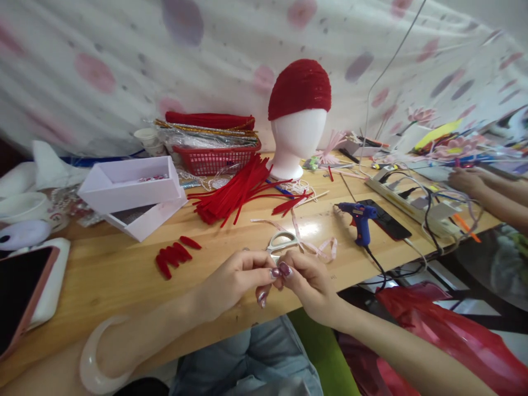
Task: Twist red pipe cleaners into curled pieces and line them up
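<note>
My left hand (246,273) and my right hand (310,284) meet over the table's front edge, thumbs and fingertips pinched together. Whatever is between the fingertips is hidden or too small to name. Just behind them lies a pair of scissors (284,241) with pale handles, its blades covered by my hands. A pink tape measure (326,248) trails loosely beside the scissors. To the left, several short red fuzzy pieces (174,255) with tapered ends lie in a row. Farther back a bundle of long red fuzzy strips (231,201) is fanned out, with shorter red strips (289,205) at its right.
A white mannequin head (297,137) in a red cap (301,91) stands behind. Around it are a red basket (218,159), white boxes (127,184), a blue glue gun (359,219), a phone (385,220) and a power strip (412,206). Another person's hands (468,180) work at far right.
</note>
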{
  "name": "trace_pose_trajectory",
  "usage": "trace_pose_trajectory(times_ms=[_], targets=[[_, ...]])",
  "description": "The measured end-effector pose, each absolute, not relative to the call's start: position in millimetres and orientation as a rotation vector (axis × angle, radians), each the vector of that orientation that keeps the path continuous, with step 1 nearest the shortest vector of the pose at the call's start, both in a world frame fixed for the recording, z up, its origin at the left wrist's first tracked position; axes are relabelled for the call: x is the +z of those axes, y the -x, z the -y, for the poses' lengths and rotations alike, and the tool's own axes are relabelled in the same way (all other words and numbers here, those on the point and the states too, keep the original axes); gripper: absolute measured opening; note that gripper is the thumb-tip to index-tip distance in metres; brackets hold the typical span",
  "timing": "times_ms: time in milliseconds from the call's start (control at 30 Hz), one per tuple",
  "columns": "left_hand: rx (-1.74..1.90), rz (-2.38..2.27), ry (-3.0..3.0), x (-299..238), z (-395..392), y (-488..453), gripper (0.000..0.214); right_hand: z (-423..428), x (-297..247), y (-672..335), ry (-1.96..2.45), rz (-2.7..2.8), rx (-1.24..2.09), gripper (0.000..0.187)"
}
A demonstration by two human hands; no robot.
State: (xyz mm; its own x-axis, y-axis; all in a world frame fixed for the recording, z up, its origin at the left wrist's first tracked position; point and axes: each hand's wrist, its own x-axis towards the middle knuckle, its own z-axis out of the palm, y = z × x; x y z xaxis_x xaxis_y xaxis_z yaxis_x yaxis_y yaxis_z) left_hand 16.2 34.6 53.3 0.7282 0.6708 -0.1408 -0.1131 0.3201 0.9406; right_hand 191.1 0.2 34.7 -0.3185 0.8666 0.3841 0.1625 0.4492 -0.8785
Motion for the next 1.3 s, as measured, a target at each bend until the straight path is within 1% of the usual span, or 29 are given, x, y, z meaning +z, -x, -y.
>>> trace_pose_trajectory(times_ms=[200,300,500,600,800,1000,1167,1300], targets=[[0.507,-0.552,-1.174,56.9,-31.7,-14.8,0.02,8.3,31.2,-187.7,0.775,1.689,0.919,0.034],[0.503,-0.538,-1.155,59.2,-31.0,-14.2,0.021,8.6,34.6,-189.8,0.805,1.773,0.884,0.035],[0.491,-0.534,-1.13,59.1,-33.0,-12.5,0.02,7.1,33.0,-189.5,0.804,1.875,0.686,0.026],[0.477,-0.514,-1.1,57.8,-33.5,-13.1,0.019,9.6,29.6,-186.2,0.791,1.818,0.67,0.026],[0.45,-0.495,-1.226,59.0,-32.2,-12.9,0.018,17.7,28.1,-181.7,0.794,1.674,0.745,0.028],[0.467,-0.634,-1.41,68.0,-35.1,-7.2,0.019,19.8,14.3,-180.1,0.845,1.462,0.832,0.032],[0.643,-0.781,-1.421,64.5,-47.2,-4.8,0.02,23.3,6.2,-173.6,0.864,1.204,1.021,0.038],[0.676,-0.795,-1.48,63.5,-52.1,-4.9,0.019,23.8,10.5,-170.8,0.862,1.142,1.202,0.047]])
